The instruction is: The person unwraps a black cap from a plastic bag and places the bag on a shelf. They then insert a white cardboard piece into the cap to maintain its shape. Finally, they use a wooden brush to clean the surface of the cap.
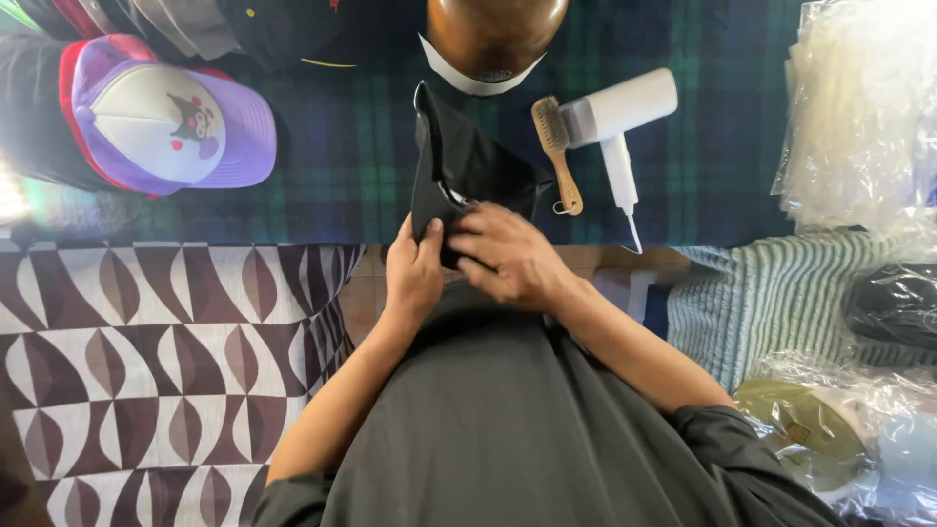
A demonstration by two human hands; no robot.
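Black cap [459,161] is gripped by the left hand [415,273] and right hand [508,256], folded flat above the plaid-covered bench [332,166]; wooden brush [556,151] and white steamer [615,122] lie untouched.

Open plaid counter [351,166] left of the black cap [459,161], as far as the purple cap [171,122]. Blocked just right by wooden brush [556,151] and white dryer [615,122]; straight ahead by brown rounded form [493,34]. Narrow bare strip between dryer and plastic bags [859,107].
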